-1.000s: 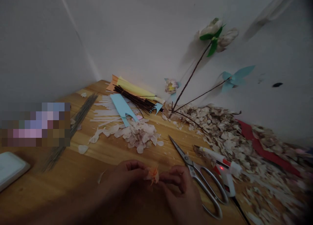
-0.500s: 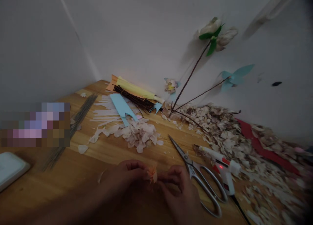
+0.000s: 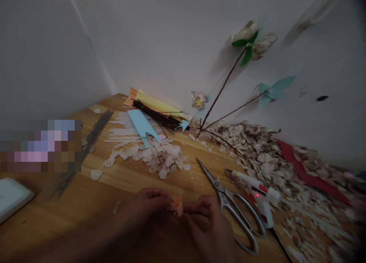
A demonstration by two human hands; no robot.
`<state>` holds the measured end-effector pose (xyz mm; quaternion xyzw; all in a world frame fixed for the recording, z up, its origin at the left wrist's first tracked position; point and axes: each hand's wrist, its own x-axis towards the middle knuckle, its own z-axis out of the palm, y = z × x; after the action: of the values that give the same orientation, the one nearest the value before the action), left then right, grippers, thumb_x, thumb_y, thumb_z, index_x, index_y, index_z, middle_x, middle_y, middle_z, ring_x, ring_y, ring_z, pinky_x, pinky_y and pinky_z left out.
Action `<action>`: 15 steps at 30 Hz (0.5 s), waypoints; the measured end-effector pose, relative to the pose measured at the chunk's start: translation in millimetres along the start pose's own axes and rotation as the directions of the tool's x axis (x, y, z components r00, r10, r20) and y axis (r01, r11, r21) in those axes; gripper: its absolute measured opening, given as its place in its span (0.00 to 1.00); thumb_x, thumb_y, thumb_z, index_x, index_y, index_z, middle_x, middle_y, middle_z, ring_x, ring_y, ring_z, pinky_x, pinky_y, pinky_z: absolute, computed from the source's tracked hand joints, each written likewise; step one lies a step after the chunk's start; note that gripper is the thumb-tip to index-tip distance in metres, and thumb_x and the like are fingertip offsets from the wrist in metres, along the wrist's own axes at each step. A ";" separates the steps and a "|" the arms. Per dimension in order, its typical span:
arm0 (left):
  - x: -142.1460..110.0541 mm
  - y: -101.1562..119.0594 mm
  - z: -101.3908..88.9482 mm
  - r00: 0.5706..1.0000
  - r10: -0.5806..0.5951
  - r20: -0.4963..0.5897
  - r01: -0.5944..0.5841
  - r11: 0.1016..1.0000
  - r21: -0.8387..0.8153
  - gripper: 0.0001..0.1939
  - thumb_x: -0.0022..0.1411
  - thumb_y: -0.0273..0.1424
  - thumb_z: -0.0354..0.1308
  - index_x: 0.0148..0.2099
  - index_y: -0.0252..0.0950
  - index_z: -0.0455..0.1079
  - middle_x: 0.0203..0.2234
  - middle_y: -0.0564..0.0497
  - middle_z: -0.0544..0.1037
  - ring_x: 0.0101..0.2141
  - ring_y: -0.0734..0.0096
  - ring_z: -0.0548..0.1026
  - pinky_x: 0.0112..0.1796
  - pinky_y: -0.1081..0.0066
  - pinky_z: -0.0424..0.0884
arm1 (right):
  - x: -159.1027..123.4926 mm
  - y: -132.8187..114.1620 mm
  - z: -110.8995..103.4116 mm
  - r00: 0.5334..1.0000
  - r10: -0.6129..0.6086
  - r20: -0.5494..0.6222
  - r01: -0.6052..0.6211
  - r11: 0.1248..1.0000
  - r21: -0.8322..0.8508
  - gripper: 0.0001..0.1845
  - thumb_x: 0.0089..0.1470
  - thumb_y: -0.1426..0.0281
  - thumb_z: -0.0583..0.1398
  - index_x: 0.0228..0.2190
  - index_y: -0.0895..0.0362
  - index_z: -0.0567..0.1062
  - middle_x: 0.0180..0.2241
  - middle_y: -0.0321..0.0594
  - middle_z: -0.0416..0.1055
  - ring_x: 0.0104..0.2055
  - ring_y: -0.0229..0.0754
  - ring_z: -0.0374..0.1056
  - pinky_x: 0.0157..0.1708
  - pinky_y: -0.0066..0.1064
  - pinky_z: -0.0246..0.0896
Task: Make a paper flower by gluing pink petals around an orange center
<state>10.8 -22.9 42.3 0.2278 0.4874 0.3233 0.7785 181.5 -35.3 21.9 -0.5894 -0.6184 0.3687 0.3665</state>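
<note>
Low over the wooden table (image 3: 94,202), my left hand (image 3: 145,207) and my right hand (image 3: 210,225) meet at a small orange fringed paper piece (image 3: 177,207). Both pinch it between thumb and fingers, the left from the left side, the right from the right. Just beyond my hands lies a pile of pale pink paper petals (image 3: 160,158). Steel scissors (image 3: 231,207) lie shut immediately right of my right hand.
A white glue gun (image 3: 261,196) with a red light lies right of the scissors. Paper scraps (image 3: 265,160) heap against the wall. Paper flowers on twigs (image 3: 247,37) lean there. Blue paper (image 3: 141,126), dark sticks (image 3: 157,116), thin wires (image 3: 85,148) and a white box (image 3: 11,196) lie left.
Both hands have slid a little lower in view with the orange piece still pinched between them; nothing else on the table has moved.
</note>
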 end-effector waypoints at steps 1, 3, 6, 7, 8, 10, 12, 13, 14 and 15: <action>-0.1 0.0 0.0 1.000 -0.007 -0.007 0.006 1.000 -0.005 0.05 0.44 0.31 0.62 0.26 0.34 0.71 0.20 0.53 0.78 0.22 0.72 0.74 0.18 0.78 0.65 | -0.3 -0.2 -0.2 1.000 -0.009 0.003 0.009 1.000 -0.013 0.06 0.44 0.68 0.59 0.26 0.51 0.65 0.25 0.37 0.77 0.29 0.44 0.75 0.27 0.32 0.70; -0.6 0.1 0.1 1.000 -0.003 -0.017 0.003 1.000 0.001 0.04 0.45 0.30 0.62 0.26 0.34 0.71 0.21 0.53 0.79 0.22 0.73 0.74 0.19 0.79 0.66 | -1.1 -0.1 -0.7 1.000 -0.020 0.018 0.021 0.999 -0.033 0.05 0.45 0.68 0.59 0.27 0.51 0.65 0.26 0.37 0.77 0.29 0.43 0.75 0.28 0.31 0.70; -1.5 0.5 0.4 1.000 -0.001 -0.009 0.001 1.000 0.014 0.05 0.45 0.30 0.62 0.26 0.34 0.72 0.22 0.52 0.79 0.23 0.72 0.75 0.17 0.79 0.65 | -1.5 1.6 -1.1 0.999 -0.015 0.040 0.017 0.999 -0.038 0.04 0.46 0.69 0.57 0.27 0.51 0.65 0.26 0.37 0.76 0.29 0.43 0.75 0.26 0.30 0.70; -1.6 0.4 0.5 1.000 -0.002 -0.009 0.002 1.000 0.009 0.05 0.45 0.30 0.62 0.26 0.34 0.72 0.21 0.52 0.79 0.23 0.72 0.75 0.17 0.80 0.65 | -1.5 2.4 -1.2 0.999 -0.020 0.040 0.022 0.999 -0.037 0.03 0.46 0.69 0.57 0.27 0.51 0.65 0.26 0.36 0.76 0.29 0.43 0.75 0.26 0.30 0.70; -1.5 0.3 0.6 1.000 -0.003 -0.009 0.003 1.000 -0.001 0.05 0.45 0.30 0.62 0.26 0.34 0.71 0.21 0.52 0.79 0.23 0.73 0.74 0.18 0.80 0.66 | -1.4 3.2 -1.3 0.999 -0.027 0.036 0.028 0.999 -0.038 0.03 0.46 0.69 0.57 0.27 0.51 0.65 0.26 0.36 0.76 0.29 0.43 0.75 0.27 0.31 0.71; -0.5 -0.4 0.6 1.000 -0.007 -0.021 0.007 1.000 -0.022 0.05 0.44 0.30 0.62 0.25 0.34 0.71 0.20 0.53 0.78 0.21 0.74 0.74 0.18 0.79 0.67 | -1.1 4.0 -1.4 0.999 -0.036 0.029 0.037 0.998 -0.044 0.04 0.45 0.69 0.57 0.27 0.51 0.65 0.26 0.36 0.76 0.29 0.43 0.75 0.27 0.31 0.71; 1.0 -1.1 0.1 0.999 -0.010 -0.034 0.010 1.000 -0.025 0.05 0.43 0.30 0.63 0.25 0.34 0.71 0.20 0.53 0.78 0.21 0.74 0.74 0.18 0.79 0.67 | -1.0 3.7 -1.5 0.999 -0.036 0.026 0.037 0.998 -0.047 0.04 0.45 0.70 0.58 0.27 0.51 0.65 0.26 0.36 0.76 0.29 0.43 0.75 0.27 0.31 0.71; 1.7 -1.4 -0.2 0.999 -0.012 -0.031 0.011 1.000 -0.017 0.05 0.43 0.30 0.63 0.25 0.34 0.71 0.20 0.53 0.78 0.21 0.73 0.74 0.18 0.79 0.66 | -0.9 3.2 -1.5 0.999 -0.036 0.028 0.037 0.998 -0.048 0.04 0.45 0.70 0.58 0.26 0.51 0.65 0.25 0.36 0.76 0.28 0.42 0.75 0.27 0.31 0.71; 2.2 -1.6 -0.6 1.000 -0.009 -0.026 0.008 1.000 -0.007 0.05 0.43 0.30 0.63 0.25 0.34 0.71 0.21 0.52 0.78 0.21 0.74 0.74 0.18 0.80 0.66 | -1.0 2.7 -1.5 0.999 -0.037 0.027 0.038 0.998 -0.047 0.04 0.45 0.70 0.57 0.26 0.51 0.65 0.25 0.36 0.76 0.28 0.42 0.75 0.27 0.31 0.71; 2.6 -1.7 -0.9 1.000 -0.004 -0.021 0.004 1.000 -0.001 0.05 0.43 0.30 0.63 0.25 0.34 0.72 0.21 0.53 0.78 0.21 0.74 0.73 0.18 0.80 0.66 | -1.0 2.2 -1.5 0.999 -0.041 0.021 0.042 0.998 -0.047 0.04 0.45 0.70 0.57 0.26 0.51 0.65 0.25 0.36 0.76 0.28 0.42 0.74 0.27 0.30 0.70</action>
<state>11.3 -22.2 39.2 0.2228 0.4959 0.3246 0.7740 183.9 -36.2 20.7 -0.5812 -0.6427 0.3522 0.3536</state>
